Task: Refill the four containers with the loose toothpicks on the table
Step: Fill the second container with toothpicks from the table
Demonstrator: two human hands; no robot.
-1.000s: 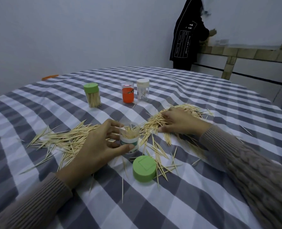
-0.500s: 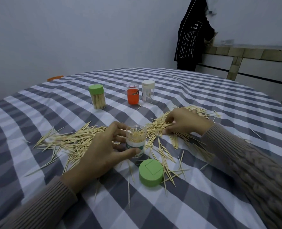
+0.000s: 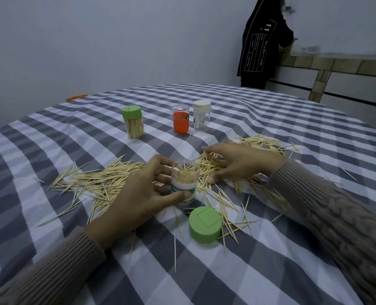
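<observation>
Left hand (image 3: 138, 194) grips open clear container (image 3: 185, 183), part-filled, upright near table's front edge. Right hand (image 3: 235, 161), fingers curled, rests on loose toothpicks (image 3: 211, 164); grasp unclear.

The left hand (image 3: 143, 192) reaches in from seven o'clock, its sleeve drawn to the wrist, thumb and fingers curled in a grip round something upright — thumb on the near side, fingers (image 3: 164, 164) wrapped behind. The right hand (image 3: 237, 160) comes in from four o'clock, palm down and low, fingers spread and bent, their tips pressed downward — forearm sleeved in ribbed knit.
</observation>
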